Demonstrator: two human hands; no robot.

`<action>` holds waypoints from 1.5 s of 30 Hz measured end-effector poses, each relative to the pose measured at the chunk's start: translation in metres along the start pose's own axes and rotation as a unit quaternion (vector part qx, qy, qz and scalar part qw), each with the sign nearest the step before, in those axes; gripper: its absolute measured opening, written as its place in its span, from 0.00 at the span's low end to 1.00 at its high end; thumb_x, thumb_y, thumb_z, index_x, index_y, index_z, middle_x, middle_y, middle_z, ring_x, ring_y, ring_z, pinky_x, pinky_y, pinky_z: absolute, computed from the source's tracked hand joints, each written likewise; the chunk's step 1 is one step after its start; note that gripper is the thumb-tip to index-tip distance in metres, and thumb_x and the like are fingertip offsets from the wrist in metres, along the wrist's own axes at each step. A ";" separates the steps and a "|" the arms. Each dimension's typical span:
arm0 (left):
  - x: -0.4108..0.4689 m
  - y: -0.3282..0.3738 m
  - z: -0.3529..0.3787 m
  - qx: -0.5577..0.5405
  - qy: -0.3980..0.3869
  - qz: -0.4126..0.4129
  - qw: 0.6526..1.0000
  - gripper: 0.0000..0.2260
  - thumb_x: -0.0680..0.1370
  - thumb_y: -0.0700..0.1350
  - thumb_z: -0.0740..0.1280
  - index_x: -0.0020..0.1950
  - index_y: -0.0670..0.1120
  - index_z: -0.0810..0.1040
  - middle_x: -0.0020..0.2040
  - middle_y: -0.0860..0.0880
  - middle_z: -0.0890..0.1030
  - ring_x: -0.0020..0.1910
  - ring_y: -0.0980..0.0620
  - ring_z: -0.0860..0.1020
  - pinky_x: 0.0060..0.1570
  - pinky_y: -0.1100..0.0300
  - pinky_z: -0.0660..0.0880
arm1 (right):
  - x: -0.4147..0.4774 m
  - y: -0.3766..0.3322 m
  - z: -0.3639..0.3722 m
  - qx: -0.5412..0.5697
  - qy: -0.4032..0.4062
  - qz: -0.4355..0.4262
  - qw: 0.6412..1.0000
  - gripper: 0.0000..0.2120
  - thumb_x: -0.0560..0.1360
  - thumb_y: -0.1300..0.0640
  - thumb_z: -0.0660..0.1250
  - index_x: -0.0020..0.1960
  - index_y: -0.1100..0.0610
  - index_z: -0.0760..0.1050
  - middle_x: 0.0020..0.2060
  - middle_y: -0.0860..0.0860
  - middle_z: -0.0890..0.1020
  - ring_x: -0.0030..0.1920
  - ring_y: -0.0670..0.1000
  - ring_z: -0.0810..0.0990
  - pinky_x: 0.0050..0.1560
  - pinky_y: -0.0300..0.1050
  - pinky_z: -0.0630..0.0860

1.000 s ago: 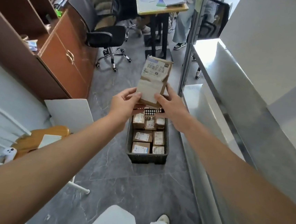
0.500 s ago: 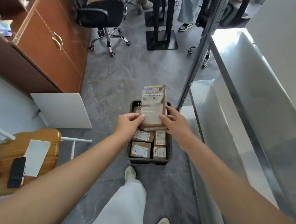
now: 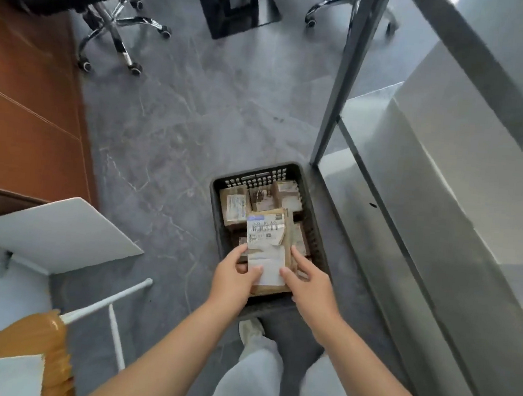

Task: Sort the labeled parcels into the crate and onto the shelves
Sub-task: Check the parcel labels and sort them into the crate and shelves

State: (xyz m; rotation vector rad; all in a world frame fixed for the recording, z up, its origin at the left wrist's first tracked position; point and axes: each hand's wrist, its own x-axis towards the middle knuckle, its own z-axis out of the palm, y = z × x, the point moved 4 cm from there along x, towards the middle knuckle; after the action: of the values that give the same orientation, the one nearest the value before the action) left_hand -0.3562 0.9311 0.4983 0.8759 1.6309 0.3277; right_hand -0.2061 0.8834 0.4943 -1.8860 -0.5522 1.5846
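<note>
Fingers of the left hand curl round the near left edge of the flat labeled parcel, thumb on its face; the right hand pinches the right edge likewise. The parcel is held over the black crate, hiding most of the smaller parcels inside (labels too blurred to read). Metal shelves, cut off by the frame, stand just right of the crate.
</note>
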 end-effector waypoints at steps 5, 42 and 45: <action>0.092 -0.055 0.044 -0.013 -0.031 -0.035 0.999 0.23 0.78 0.33 0.67 0.70 0.49 0.72 0.58 0.47 0.82 0.54 0.52 0.82 0.44 0.60 0.80 | 0.085 0.062 0.002 -0.078 0.068 0.012 0.995 0.24 0.80 0.57 0.64 0.75 0.47 0.66 0.68 0.48 0.73 0.66 0.47 0.74 0.65 0.42 0.72; 0.270 -0.087 0.161 0.344 -0.086 -0.003 0.935 0.17 0.84 0.44 0.56 0.72 0.41 0.69 0.70 0.44 0.74 0.68 0.45 0.72 0.60 0.58 0.68 | 0.238 0.126 -0.022 -0.426 -0.045 -0.021 0.903 0.32 0.81 0.59 0.58 0.81 0.48 0.47 0.80 0.52 0.45 0.79 0.53 0.48 0.77 0.48 0.55; 0.233 -0.027 0.129 0.357 -0.088 0.048 0.929 0.21 0.85 0.46 0.55 0.77 0.42 0.62 0.76 0.45 0.67 0.75 0.47 0.65 0.72 0.54 0.61 | 0.212 0.054 -0.015 -0.450 -0.042 -0.062 0.890 0.34 0.81 0.59 0.58 0.81 0.46 0.45 0.80 0.52 0.42 0.79 0.53 0.42 0.78 0.50 0.41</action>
State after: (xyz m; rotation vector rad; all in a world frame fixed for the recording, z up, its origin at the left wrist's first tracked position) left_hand -0.2509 1.0427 0.2790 1.4873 1.5468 -0.3048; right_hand -0.1534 0.9808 0.3055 -2.3328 -1.6296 1.4332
